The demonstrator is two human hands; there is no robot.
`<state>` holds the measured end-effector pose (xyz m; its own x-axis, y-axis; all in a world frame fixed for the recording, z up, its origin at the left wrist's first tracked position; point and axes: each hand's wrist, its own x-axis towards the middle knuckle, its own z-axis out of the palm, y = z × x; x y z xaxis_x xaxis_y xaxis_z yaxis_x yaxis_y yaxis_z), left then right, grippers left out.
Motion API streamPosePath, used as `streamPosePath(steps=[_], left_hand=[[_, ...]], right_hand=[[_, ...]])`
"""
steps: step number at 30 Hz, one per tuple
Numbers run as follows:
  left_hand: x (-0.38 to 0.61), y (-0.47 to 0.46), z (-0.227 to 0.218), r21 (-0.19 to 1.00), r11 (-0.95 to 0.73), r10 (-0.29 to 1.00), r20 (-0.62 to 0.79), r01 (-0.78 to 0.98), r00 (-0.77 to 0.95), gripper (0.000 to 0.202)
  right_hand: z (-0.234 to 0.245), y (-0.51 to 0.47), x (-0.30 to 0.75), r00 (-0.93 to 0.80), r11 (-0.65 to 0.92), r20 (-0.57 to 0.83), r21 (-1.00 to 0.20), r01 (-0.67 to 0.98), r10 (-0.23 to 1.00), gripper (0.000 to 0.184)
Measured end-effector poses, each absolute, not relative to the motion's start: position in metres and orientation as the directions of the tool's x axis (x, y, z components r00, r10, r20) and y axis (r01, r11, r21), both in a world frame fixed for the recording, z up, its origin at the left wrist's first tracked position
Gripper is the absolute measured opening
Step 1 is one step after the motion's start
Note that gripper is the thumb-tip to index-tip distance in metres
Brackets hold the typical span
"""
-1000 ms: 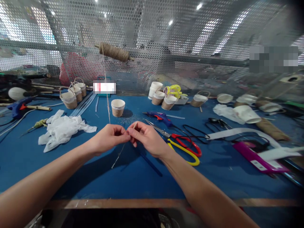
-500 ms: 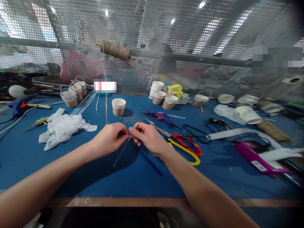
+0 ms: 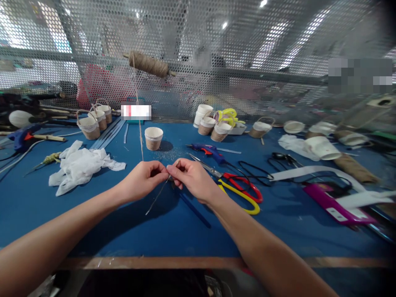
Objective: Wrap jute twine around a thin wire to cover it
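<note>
Left hand [image 3: 147, 178] and right hand [image 3: 194, 178] meet at the fingertips, pinching a thin strand [image 3: 156, 196] whose tail hangs over the tabletop [image 3: 130, 241]. Behind the left hand, twine [image 3: 140, 140] rises to a spool [image 3: 148, 64]. If either pinch loosened, the strand could slip; a hard tug might snap the twine. Both forearms [image 3: 86, 214] angle inward, the right one near scissors [image 3: 236, 190].

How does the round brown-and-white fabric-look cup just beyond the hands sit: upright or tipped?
Upright: the cup has its open white rim up, narrower brown base on the blue tabletop.
</note>
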<state>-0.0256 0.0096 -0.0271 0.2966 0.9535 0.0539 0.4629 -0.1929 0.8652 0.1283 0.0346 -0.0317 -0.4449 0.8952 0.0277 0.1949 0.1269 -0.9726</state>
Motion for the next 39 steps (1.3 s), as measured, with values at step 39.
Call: streamPosePath(steps=[39], left_hand=[[-0.0302,0.0096,-0.0223,0.953,-0.05,0.946,-0.051,0.298,0.321,0.024]], right_hand=[[-0.0297,0.03,0.1258,-0.484,0.081,0.084,-0.996,-0.027,0.871,0.024]])
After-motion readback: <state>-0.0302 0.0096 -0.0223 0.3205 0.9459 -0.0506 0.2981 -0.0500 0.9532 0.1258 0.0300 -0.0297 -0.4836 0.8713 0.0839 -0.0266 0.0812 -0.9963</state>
